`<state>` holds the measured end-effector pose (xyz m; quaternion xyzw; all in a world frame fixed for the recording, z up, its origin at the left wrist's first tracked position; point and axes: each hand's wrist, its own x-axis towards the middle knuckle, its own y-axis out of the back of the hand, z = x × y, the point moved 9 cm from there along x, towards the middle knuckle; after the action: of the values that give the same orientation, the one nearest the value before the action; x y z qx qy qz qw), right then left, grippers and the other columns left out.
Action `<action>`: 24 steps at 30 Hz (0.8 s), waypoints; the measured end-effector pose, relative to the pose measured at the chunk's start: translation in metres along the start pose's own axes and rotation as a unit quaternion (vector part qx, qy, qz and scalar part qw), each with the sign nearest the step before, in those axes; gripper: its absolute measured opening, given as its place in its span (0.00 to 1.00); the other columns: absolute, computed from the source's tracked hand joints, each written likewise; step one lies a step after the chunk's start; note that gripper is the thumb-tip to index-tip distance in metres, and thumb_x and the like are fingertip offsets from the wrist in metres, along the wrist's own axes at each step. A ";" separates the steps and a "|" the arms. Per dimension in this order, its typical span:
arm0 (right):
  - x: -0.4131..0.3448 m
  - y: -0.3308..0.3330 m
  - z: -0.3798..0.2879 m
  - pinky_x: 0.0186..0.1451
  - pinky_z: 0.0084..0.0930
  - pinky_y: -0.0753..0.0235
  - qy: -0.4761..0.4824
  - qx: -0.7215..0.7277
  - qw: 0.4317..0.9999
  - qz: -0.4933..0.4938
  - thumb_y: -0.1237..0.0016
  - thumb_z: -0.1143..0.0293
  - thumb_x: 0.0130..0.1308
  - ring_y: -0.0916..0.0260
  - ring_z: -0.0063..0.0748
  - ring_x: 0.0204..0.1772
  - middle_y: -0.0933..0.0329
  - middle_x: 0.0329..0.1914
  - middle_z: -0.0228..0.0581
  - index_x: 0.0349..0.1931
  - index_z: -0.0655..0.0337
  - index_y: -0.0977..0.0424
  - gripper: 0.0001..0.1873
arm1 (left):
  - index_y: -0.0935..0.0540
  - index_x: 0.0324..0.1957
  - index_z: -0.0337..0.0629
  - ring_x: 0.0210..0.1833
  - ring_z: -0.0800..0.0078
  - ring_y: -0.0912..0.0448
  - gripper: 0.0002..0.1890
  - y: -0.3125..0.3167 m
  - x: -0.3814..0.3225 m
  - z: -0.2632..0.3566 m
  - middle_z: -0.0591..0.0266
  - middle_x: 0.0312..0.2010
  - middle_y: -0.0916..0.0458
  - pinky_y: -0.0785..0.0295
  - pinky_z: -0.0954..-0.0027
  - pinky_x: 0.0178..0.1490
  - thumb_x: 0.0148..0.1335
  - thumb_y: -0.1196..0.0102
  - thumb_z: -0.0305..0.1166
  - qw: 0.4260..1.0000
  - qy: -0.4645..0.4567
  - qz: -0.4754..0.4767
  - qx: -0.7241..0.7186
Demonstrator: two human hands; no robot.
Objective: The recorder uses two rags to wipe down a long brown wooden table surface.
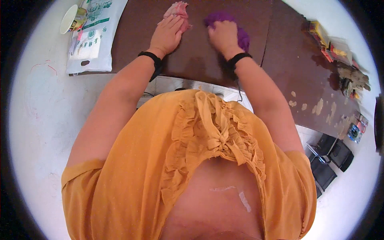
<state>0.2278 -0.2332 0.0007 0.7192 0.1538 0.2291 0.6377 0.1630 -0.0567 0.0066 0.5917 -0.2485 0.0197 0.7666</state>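
Observation:
On the dark brown table [192,45], my left hand [168,34] lies over a crumpled pink cloth [177,10], which bulges out past the fingers. My right hand [223,37] grips a bunched purple cloth [243,39], its fingers curled down into the fabric. Both cloths touch the tabletop, with a strip of bare table between them. The undersides of both hands are hidden. A black band circles each wrist.
A white bag [103,51] with green printing lies on the table at left, beside a tilted paper tub [68,19]. Small boxes [319,33] and brownish gloves or rags [354,76] line the right edge. Worn patches [318,106] mark the table near black chairs [322,172].

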 end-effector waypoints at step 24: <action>-0.035 0.002 0.100 0.62 0.48 0.31 -0.169 0.005 0.985 0.015 0.52 0.52 0.70 0.25 0.56 0.54 0.19 0.43 0.51 0.41 0.63 0.19 0.21 | 0.27 0.67 0.42 0.73 0.50 0.36 0.27 -0.033 0.001 -0.011 0.54 0.70 0.30 0.41 0.47 0.74 0.67 0.44 0.36 0.997 0.032 -0.057 0.027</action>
<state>0.2510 -0.3364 -0.0101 0.7529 0.0342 0.1126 0.6475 0.1781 -0.0565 -0.0245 0.6246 -0.1890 0.0013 0.7577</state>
